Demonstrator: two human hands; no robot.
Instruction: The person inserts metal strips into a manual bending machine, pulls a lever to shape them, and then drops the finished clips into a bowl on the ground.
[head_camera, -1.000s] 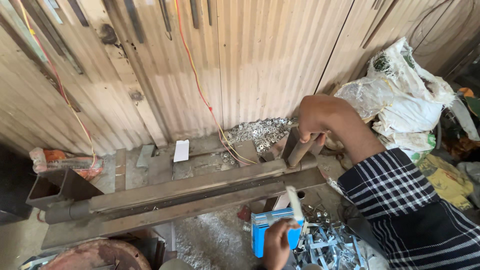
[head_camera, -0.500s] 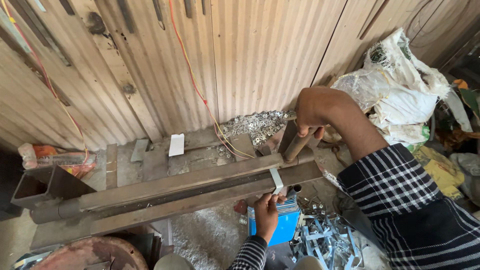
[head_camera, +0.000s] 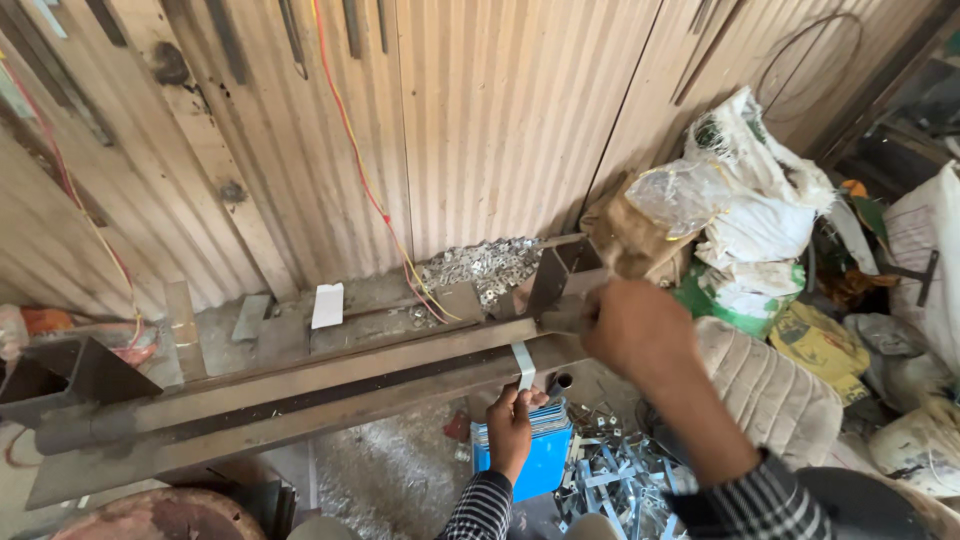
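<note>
My left hand (head_camera: 510, 432) pinches a thin pale metal strip (head_camera: 523, 363) that stands in the slot of a long rusty steel bending rig (head_camera: 300, 395). Just below the hand a blue box (head_camera: 546, 462) holds more flat pieces. My right hand (head_camera: 632, 322) is closed around the handle at the right end of the rig, below an upright steel bracket (head_camera: 560, 272). A checked sleeve covers each forearm.
A corrugated metal wall (head_camera: 480, 130) with a red and yellow wire (head_camera: 365, 190) stands behind. Metal scraps (head_camera: 480, 265) lie by the wall. White sacks (head_camera: 745, 210) sit at the right. Bent metal parts (head_camera: 610, 480) lie on the floor by the box.
My left hand brought the strip up from the blue box and set it into the rig's slot. My right hand came down from the raised handle to the rig's right end.
</note>
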